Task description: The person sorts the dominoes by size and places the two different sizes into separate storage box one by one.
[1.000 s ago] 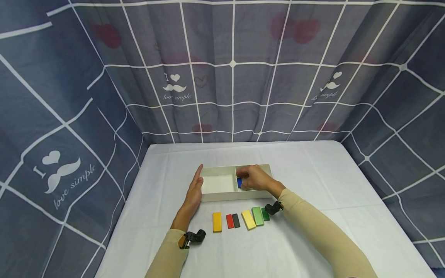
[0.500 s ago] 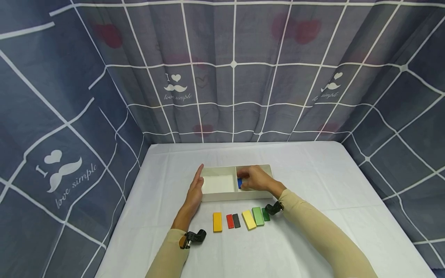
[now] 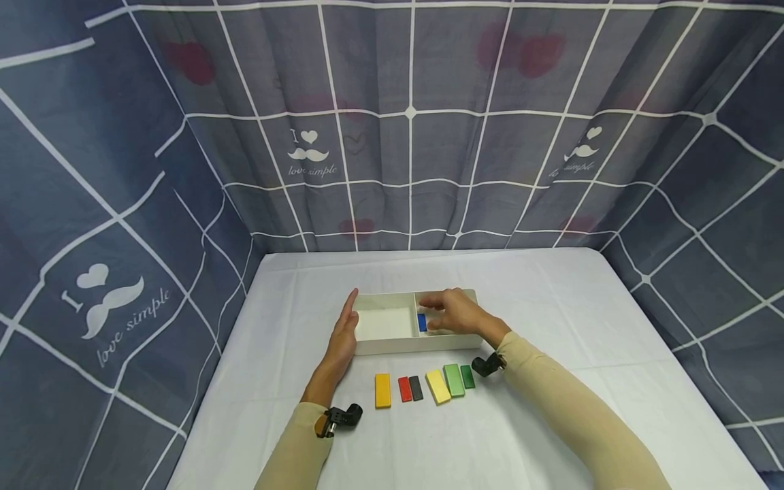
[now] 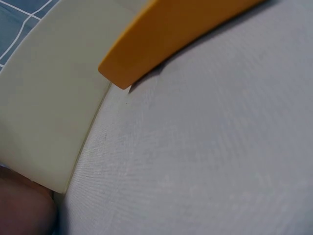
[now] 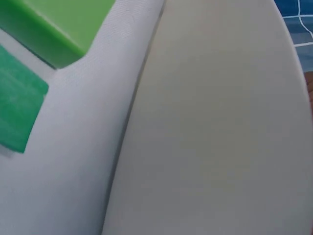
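Behind your work the dark grid-patterned curtain (image 3: 410, 146) fills the upper part of the head frame and both sides, and in front of it the white tabletop (image 3: 527, 442) spreads across the lower middle. Your tan sleeves (image 3: 576, 405) come in from the bottom edge, left and right of centre. Just below the middle of the frame lies the pale box (image 3: 413, 347), its long axis running left to right, a divider splitting it into two compartments. Your left hand (image 3: 339, 346) lies along the box's left end, fingers straight and pointing up the frame, gripping nothing. Your right hand (image 3: 456, 312) reaches into the right compartment, thumb and fingers apart, fingertips pointing left. Below the box, the orange block (image 3: 382, 390) stands lengthwise up and down the frame; in the left wrist view it slants from upper right to lower left. To its right, the light green block (image 3: 454, 380) and the yellow block (image 3: 437, 387) both lean with their upper ends leftward. Smaller are the dark green block (image 3: 468, 377), the red block (image 3: 405, 390) and the black block (image 3: 416, 388), long axes nearly vertical. Smallest in view, the blue block (image 3: 422, 322) sits beside the divider in the right compartment, its visible face longer up and down, your thumb tip just beside it; you cannot tell whether they touch
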### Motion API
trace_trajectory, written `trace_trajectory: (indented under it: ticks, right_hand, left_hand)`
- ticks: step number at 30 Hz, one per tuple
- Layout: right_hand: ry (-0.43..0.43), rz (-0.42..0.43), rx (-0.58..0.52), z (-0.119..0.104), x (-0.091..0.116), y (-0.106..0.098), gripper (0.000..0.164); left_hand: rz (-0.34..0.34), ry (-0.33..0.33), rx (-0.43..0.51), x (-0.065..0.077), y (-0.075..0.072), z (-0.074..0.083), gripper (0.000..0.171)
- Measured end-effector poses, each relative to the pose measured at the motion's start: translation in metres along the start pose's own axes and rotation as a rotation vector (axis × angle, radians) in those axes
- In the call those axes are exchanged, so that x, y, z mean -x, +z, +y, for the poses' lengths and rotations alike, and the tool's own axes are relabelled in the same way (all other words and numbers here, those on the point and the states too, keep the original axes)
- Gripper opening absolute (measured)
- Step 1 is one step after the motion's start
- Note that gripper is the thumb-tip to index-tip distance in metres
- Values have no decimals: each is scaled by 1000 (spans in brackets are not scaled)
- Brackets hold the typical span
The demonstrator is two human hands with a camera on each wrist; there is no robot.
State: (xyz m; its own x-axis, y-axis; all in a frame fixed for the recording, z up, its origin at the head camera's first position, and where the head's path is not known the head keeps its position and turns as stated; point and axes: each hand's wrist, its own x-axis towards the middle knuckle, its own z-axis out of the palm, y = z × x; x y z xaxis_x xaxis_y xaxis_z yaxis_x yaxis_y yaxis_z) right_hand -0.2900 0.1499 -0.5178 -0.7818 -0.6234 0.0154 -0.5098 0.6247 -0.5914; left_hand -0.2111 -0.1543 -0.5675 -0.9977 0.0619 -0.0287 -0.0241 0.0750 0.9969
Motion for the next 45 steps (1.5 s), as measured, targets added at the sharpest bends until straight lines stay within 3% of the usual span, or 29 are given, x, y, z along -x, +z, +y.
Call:
trace_trajectory:
  ticks: [26, 35, 45]
  right_hand:
    - [-24, 104, -61, -13, 45, -39, 57]
    - [-6, 154, -101, -16, 64, -42, 55]
    - [11, 155, -124, -21, 87, -46, 57]
  left_hand:
    - [-6, -1, 5, -2, -1, 0, 56]
    - [-7, 7, -3, -3, -2, -2, 56]
    - [-9, 10, 5, -2, -1, -1, 57]
